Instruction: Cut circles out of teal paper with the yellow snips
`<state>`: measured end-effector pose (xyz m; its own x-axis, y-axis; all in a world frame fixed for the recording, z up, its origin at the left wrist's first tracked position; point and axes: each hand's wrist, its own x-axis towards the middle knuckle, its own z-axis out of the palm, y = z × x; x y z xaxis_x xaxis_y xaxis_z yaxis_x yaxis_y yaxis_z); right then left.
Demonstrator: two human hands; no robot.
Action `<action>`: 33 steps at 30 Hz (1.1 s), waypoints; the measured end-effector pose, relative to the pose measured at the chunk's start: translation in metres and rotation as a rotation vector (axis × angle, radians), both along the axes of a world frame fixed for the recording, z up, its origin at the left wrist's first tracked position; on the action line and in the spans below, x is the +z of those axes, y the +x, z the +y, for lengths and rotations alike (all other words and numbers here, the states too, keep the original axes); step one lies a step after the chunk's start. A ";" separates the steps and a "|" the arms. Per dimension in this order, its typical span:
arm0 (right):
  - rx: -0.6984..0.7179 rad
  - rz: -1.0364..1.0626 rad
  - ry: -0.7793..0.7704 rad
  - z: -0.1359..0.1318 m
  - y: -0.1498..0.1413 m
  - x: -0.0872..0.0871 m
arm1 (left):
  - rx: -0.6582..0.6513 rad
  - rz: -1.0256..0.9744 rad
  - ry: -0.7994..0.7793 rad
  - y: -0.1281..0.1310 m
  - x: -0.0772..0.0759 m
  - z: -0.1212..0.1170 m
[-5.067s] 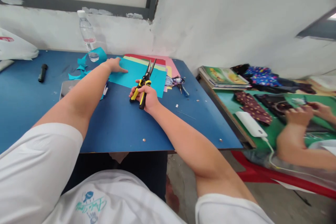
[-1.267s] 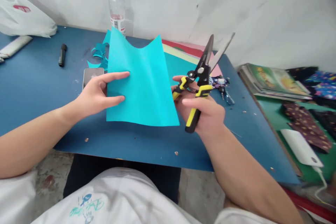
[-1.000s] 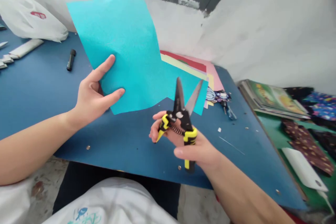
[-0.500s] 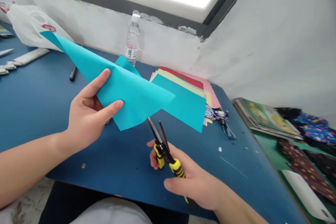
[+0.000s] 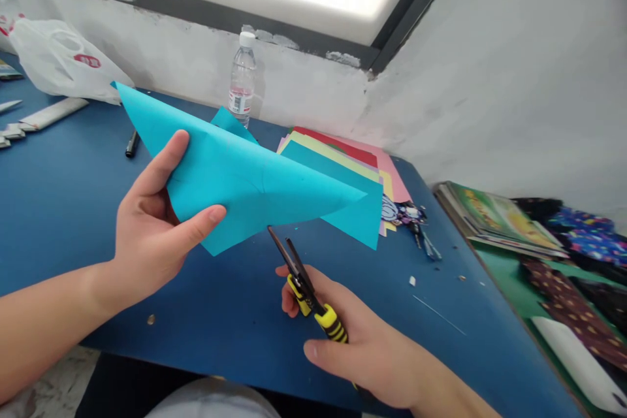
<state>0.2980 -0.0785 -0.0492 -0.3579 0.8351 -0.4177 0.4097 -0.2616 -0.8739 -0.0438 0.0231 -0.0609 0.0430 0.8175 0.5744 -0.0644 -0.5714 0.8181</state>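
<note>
A folded sheet of bright blue paper (image 5: 245, 183) is held above the table by my left hand (image 5: 157, 228), its thumb on the near face and a finger near the fold. Faint lines show on the paper's face. My right hand (image 5: 347, 339) grips scissors (image 5: 304, 281) with yellow and black handles. Their dark blades are slightly apart, and the tips lie just below the lower edge of the blue paper; I cannot tell whether they touch it.
On the blue table (image 5: 220, 313), coloured paper sheets (image 5: 355, 222) lie beyond the scissors. A water bottle (image 5: 242, 78) stands by the wall. A plastic bag (image 5: 63, 65) and a black pen (image 5: 132, 144) are at the left. Books (image 5: 499, 219) lie on the right.
The blue paper has swung rightward and its right-hand point now reaches farther over the stack. The scissor blades have come closer together.
</note>
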 end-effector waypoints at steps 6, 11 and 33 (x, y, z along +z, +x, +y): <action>0.047 -0.003 0.036 -0.003 -0.002 0.010 | -0.051 0.036 0.184 0.001 -0.003 0.008; 0.035 0.027 0.142 0.002 -0.006 0.001 | -0.059 0.101 0.301 0.013 -0.007 0.007; -0.160 0.288 0.098 0.019 -0.026 -0.006 | -0.079 0.183 -0.313 0.034 0.053 -0.011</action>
